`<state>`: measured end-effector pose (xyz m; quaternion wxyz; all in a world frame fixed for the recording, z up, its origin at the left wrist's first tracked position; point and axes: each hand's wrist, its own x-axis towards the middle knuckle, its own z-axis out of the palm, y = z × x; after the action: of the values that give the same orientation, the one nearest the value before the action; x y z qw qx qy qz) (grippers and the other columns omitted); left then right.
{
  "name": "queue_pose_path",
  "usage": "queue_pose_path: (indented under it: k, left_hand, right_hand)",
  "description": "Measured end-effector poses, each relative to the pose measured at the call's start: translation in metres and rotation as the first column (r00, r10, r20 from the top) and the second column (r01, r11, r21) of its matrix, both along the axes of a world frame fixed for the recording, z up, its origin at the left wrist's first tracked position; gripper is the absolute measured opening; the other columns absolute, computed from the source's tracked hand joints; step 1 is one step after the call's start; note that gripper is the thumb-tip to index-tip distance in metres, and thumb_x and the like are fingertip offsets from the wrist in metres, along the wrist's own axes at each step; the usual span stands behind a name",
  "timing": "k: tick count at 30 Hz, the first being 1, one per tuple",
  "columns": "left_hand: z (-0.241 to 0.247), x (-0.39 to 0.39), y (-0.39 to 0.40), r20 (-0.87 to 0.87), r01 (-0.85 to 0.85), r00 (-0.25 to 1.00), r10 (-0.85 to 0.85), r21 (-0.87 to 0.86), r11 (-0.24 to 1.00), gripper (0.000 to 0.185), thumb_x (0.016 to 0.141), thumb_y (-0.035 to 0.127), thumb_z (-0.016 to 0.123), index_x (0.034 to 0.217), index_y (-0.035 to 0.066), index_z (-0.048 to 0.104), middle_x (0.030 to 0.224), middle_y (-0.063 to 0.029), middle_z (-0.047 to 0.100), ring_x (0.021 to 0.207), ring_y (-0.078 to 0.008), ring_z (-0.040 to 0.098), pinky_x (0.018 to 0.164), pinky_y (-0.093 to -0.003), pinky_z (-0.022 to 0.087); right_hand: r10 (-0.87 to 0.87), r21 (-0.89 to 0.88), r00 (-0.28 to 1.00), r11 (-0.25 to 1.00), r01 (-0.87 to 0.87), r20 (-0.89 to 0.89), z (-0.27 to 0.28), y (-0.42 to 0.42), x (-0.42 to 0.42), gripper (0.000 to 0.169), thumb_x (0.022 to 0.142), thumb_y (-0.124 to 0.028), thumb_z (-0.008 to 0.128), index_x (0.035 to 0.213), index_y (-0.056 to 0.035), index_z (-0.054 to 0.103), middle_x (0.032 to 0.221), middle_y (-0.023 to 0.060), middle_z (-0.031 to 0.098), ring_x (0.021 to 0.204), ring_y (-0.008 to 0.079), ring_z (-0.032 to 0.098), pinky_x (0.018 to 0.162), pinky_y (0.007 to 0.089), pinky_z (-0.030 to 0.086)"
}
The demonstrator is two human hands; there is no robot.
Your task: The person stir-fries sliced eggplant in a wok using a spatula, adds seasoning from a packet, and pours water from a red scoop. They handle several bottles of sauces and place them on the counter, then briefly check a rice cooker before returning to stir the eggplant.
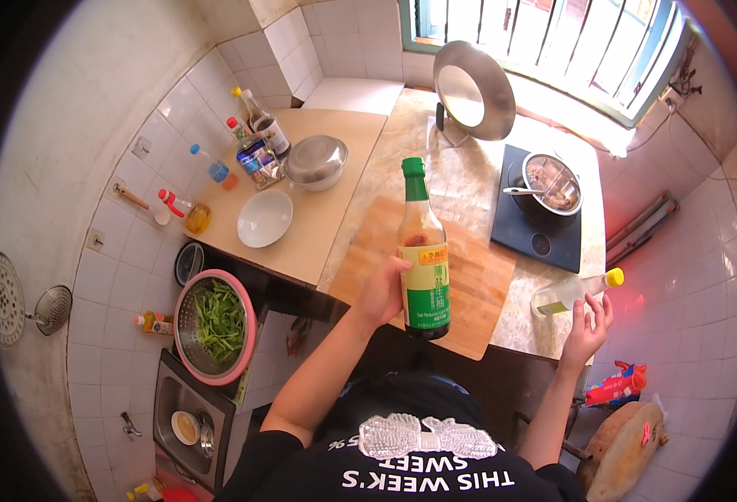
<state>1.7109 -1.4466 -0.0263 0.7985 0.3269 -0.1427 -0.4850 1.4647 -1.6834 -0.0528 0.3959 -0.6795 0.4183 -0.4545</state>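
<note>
My left hand is closed around the body of a glass soy sauce bottle with a green cap, held upright above a wooden cutting board. A small amount of dark liquid shows at its base. My right hand is at the right edge of the counter, fingers spread, beside a clear bottle with a yellow cap. The fingertips overlap that bottle in the view; whether they touch it cannot be told.
A pot of food with a spoon stands on an induction cooker. Left are a white bowl, a covered bowl, several bottles, and a pink-rimmed colander of cut greens above the sink. A pan lid stands near the window.
</note>
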Motion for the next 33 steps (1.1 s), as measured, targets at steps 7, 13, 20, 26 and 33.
queue_pose_path:
  k: [7,13,20,26,33]
  left_hand:
    - [0.006,-0.011,-0.006,0.043,0.021,0.999,-0.022,0.005,1.000,0.051,0.086,0.013,0.045,0.134,0.007,0.032,0.124,-0.0150,0.049,0.112,-0.0259,0.053,0.096,-0.0410,0.044]
    - [0.014,-0.029,-0.012,0.184,-0.101,0.980,0.077,0.122,0.987,0.048,0.090,0.017,0.051,0.132,0.007,0.030,0.122,-0.0108,0.048,0.112,-0.0204,0.051,0.095,-0.0368,0.045]
    - [0.002,-0.006,0.008,0.323,-0.135,0.944,0.069,0.186,0.973,0.044,0.099,0.045,0.038,0.128,0.013,0.032,0.118,-0.0090,0.055,0.109,-0.0172,0.053,0.094,-0.0336,0.038]
    - [0.013,-0.007,0.008,0.276,-0.069,0.961,0.024,0.155,0.985,0.039,0.100,0.042,0.034,0.126,0.014,0.030,0.118,-0.0073,0.056,0.106,-0.0145,0.053,0.090,-0.0335,0.040]
    - [0.013,-0.010,0.007,0.279,-0.081,0.960,0.029,0.178,0.981,0.036,0.100,0.039,0.037,0.125,0.016,0.028,0.119,-0.0054,0.054,0.107,-0.0136,0.053,0.090,-0.0326,0.040]
  right_hand:
    - [0.586,0.303,0.780,0.719,-0.626,0.220,-0.007,0.073,0.040,0.048,0.081,-0.007,0.069,0.126,-0.0019,0.051,0.120,0.0092,0.051,0.103,0.0158,0.055,0.088,0.0281,0.045]
    - [0.722,0.267,0.554,0.485,-0.833,0.415,-0.001,0.138,0.087,0.086,0.075,-0.015,0.074,0.143,-0.0069,0.023,0.122,0.0128,0.050,0.107,0.0234,0.056,0.091,0.0356,0.046]
    - [0.377,0.356,0.293,-0.107,-0.928,0.879,-0.001,0.132,0.088,0.070,0.077,-0.029,0.069,0.131,0.0010,0.037,0.110,0.0206,0.057,0.091,0.0309,0.063,0.077,0.0408,0.053]
    - [0.328,0.323,0.249,-0.198,-0.925,0.911,-0.002,0.134,0.089,0.070,0.075,-0.035,0.069,0.127,0.0028,0.042,0.109,0.0205,0.057,0.091,0.0303,0.062,0.077,0.0398,0.053]
    - [0.305,0.309,0.236,-0.219,-0.925,0.923,-0.006,0.133,0.084,0.071,0.075,-0.032,0.070,0.129,0.0015,0.039,0.110,0.0207,0.058,0.091,0.0295,0.064,0.079,0.0403,0.054]
